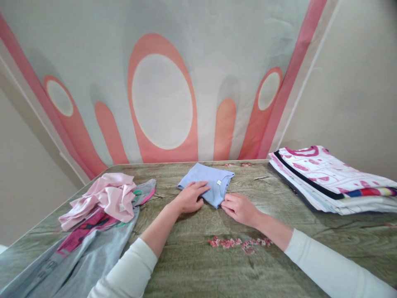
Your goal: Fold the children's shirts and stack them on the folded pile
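A light blue shirt [201,174], folded into a small packet, lies on the wood-patterned table with its neckline and a white label toward the right. My left hand [191,198] rests on its near left part, fingers stretched over the cloth. At the shirt's near right corner, my right hand [237,207] pinches the edge by the neckline. The fabric beneath my left palm is hidden.
On the left, a crumpled pink garment [108,194] lies over grey clothing [102,248]. A stack of folded clothes [328,178] stands at the right. Behind the table [192,265] rises a wall with a pink and orange pattern [195,116].
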`<control>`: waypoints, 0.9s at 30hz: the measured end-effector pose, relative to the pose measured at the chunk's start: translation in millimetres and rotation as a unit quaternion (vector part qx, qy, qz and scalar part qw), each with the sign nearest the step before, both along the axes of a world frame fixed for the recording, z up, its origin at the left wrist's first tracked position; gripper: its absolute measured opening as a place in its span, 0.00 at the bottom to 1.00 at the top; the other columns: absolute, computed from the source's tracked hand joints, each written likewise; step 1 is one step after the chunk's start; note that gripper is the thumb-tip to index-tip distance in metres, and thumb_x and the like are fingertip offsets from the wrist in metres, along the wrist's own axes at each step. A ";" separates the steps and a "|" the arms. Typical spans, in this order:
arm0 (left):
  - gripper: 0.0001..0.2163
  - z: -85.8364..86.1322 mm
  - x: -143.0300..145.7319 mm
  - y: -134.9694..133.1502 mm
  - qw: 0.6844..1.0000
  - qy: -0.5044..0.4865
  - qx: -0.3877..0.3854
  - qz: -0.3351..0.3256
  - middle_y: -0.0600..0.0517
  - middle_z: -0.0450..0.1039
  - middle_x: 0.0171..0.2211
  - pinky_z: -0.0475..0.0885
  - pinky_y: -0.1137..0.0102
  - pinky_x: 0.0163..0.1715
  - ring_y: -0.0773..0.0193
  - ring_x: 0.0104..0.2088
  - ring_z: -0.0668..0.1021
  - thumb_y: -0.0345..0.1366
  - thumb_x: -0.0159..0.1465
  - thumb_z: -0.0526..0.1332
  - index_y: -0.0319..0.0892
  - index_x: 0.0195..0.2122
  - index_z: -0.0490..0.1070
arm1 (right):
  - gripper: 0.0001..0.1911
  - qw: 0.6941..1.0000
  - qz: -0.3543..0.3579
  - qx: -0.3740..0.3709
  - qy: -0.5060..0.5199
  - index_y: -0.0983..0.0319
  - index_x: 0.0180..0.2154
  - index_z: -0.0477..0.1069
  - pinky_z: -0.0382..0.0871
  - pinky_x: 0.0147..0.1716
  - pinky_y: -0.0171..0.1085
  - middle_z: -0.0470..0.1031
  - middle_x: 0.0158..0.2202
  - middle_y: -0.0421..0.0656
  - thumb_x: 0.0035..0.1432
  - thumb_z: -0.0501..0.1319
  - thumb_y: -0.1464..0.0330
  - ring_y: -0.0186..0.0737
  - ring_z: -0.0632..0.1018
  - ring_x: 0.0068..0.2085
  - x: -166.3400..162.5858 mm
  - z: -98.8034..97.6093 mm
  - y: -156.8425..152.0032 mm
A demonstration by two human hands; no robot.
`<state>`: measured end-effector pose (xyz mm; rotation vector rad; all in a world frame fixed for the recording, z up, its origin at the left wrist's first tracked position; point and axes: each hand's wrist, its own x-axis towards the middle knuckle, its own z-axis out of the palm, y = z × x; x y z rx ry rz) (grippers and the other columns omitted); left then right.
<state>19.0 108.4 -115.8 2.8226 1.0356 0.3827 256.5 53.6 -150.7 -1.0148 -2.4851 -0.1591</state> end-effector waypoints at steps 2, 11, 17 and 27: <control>0.27 1.6 13.2 -9.9 0.999 0.009 -0.012 -0.051 0.51 0.54 0.61 0.47 0.61 0.60 0.59 0.59 0.59 0.34 0.57 0.57 0.49 0.58 0.57 | 0.10 1.000 0.001 -0.002 0.009 0.59 0.32 0.71 0.61 0.35 0.36 0.69 0.28 0.42 0.61 0.51 0.70 0.37 0.70 0.33 -0.7 -0.4 -0.7; 0.19 -16.9 37.2 -19.4 0.999 0.016 0.002 -0.032 0.50 0.51 0.62 0.49 0.61 0.59 0.63 0.61 0.56 0.38 0.68 0.42 0.48 0.60 0.54 | 0.10 1.000 -0.019 -0.016 0.009 0.60 0.36 0.72 0.63 0.35 0.37 0.71 0.31 0.44 0.60 0.52 0.70 0.39 0.72 0.35 -4.5 0.1 -3.9; 0.20 -24.1 45.1 -29.9 1.000 0.020 0.010 0.004 0.50 0.48 0.63 0.47 0.58 0.59 0.61 0.62 0.52 0.40 0.68 0.40 0.48 0.61 0.52 | 0.11 1.000 0.022 -0.006 0.009 0.61 0.33 0.72 0.62 0.34 0.36 0.71 0.27 0.43 0.59 0.52 0.71 0.38 0.71 0.31 -1.1 1.3 -4.5; 0.30 -16.5 37.1 -33.5 0.998 0.047 -0.002 -0.032 0.48 0.40 0.64 0.43 0.58 0.59 0.57 0.63 0.46 0.51 0.65 0.44 0.45 0.64 0.39 | 0.16 0.999 0.026 0.001 0.032 0.60 0.19 0.65 0.58 0.27 0.35 0.64 0.19 0.39 0.58 0.52 0.69 0.34 0.65 0.23 14.2 6.4 -6.2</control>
